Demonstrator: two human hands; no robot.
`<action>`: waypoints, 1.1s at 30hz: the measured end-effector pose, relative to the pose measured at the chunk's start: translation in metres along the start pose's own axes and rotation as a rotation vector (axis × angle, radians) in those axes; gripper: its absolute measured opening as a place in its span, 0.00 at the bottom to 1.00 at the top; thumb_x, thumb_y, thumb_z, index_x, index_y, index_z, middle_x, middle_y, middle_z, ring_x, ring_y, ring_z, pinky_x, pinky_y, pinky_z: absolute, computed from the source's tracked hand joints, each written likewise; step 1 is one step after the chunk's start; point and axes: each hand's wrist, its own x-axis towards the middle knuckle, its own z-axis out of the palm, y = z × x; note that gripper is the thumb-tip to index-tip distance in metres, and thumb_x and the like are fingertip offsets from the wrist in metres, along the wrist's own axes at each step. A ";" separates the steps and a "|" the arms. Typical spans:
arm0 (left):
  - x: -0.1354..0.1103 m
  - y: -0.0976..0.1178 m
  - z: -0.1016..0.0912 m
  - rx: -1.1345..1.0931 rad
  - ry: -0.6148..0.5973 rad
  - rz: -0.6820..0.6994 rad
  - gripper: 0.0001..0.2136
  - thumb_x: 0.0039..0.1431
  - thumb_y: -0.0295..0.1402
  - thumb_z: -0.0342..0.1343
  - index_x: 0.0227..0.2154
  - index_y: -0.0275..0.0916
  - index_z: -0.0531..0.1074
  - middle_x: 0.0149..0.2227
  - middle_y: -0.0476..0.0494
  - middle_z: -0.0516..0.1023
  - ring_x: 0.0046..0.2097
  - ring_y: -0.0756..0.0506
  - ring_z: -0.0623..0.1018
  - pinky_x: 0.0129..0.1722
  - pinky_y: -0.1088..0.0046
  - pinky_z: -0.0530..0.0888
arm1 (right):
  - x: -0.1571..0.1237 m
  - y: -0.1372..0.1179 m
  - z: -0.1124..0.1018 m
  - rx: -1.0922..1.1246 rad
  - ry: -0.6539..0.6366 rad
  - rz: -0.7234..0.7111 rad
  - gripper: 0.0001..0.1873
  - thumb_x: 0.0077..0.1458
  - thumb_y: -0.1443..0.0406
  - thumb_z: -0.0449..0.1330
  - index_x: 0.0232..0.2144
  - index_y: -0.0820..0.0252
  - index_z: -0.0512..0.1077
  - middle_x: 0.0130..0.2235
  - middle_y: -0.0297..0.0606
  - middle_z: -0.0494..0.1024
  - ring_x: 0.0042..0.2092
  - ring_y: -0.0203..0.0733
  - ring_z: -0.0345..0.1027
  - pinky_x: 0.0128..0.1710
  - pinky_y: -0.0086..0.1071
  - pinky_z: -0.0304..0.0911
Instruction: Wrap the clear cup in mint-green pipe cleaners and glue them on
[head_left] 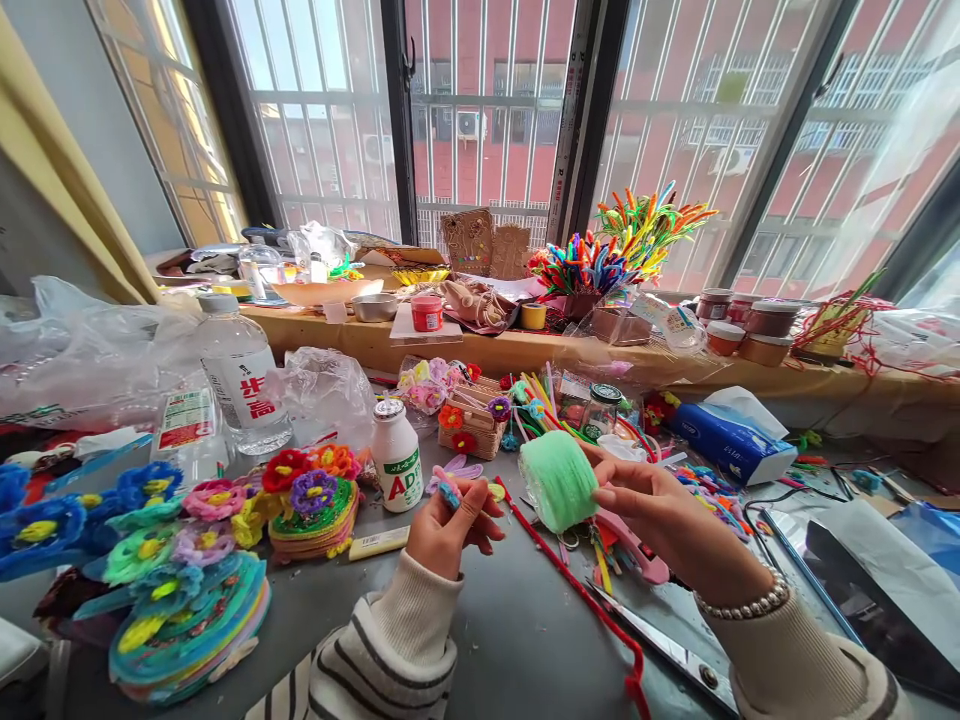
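My right hand [660, 520] holds a fuzzy light-green roll [559, 478] upright between thumb and fingers, above the grey table [517, 630]. My left hand [450, 525] pinches a small blue and pink fuzzy piece [448, 491] just left of the roll. A red pipe cleaner [577, 590] lies on the table under both hands. Scissors [660, 640] lie by my right wrist.
Stacks of pipe-cleaner flowers [187, 590] fill the table's left. A white AD bottle [396, 455], a water bottle [240, 375], a small basket [469, 415] and a blue tissue pack [731, 440] stand behind. The window ledge [480, 345] carries bowls, jars and coloured pipe cleaners [622, 245].
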 end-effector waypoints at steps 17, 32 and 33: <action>0.001 -0.004 -0.001 0.119 0.003 0.114 0.12 0.36 0.39 0.62 0.18 0.34 0.70 0.18 0.49 0.74 0.18 0.54 0.69 0.14 0.81 0.62 | -0.003 -0.001 -0.001 -0.272 0.043 -0.142 0.07 0.44 0.61 0.62 0.22 0.57 0.70 0.58 0.36 0.56 0.60 0.48 0.45 0.55 0.44 0.46; 0.001 -0.008 -0.003 0.115 -0.018 0.098 0.15 0.39 0.43 0.59 0.19 0.34 0.68 0.17 0.48 0.72 0.16 0.53 0.69 0.14 0.80 0.61 | 0.000 0.002 0.003 -0.226 0.012 -0.125 0.07 0.43 0.61 0.63 0.22 0.59 0.71 0.59 0.37 0.54 0.58 0.47 0.49 0.54 0.40 0.48; 0.001 -0.008 -0.003 0.117 -0.019 0.096 0.15 0.39 0.43 0.59 0.19 0.34 0.69 0.17 0.48 0.72 0.16 0.53 0.69 0.14 0.80 0.61 | 0.000 0.002 0.003 -0.231 0.003 -0.129 0.07 0.43 0.61 0.63 0.23 0.59 0.71 0.59 0.37 0.54 0.58 0.47 0.49 0.54 0.40 0.48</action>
